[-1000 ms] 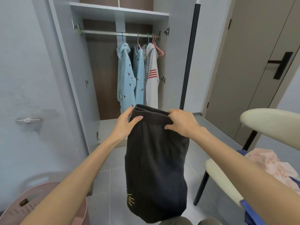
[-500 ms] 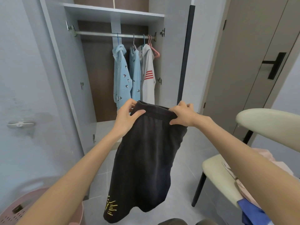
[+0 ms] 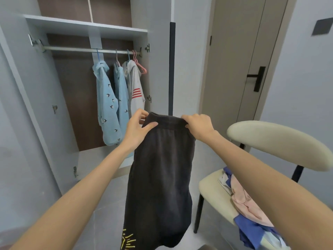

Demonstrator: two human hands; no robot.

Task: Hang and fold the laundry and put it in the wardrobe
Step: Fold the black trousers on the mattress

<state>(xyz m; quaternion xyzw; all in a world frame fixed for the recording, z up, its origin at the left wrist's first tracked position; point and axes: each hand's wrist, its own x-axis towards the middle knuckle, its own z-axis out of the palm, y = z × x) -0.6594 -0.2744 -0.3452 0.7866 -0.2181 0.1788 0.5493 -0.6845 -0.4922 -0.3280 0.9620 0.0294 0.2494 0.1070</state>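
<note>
A pair of dark shorts (image 3: pixel 160 174) is held up by its waistband in front of an open wardrobe (image 3: pixel 59 98). The waistband's left end is pinched by the left hand (image 3: pixel 137 129), and its right end is gripped by the right hand (image 3: pixel 198 126). A yellow print (image 3: pixel 128 239) is seen near the hem. Inside the wardrobe, two light blue shirts (image 3: pixel 108 105) and a white garment with red stripes (image 3: pixel 136 91) are hung on a metal rail (image 3: pixel 81 49). At the right, pink and blue clothes (image 3: pixel 246 206) are heaped on a cream chair (image 3: pixel 277 141). A closed door (image 3: pixel 239 56) is seen behind.
</note>
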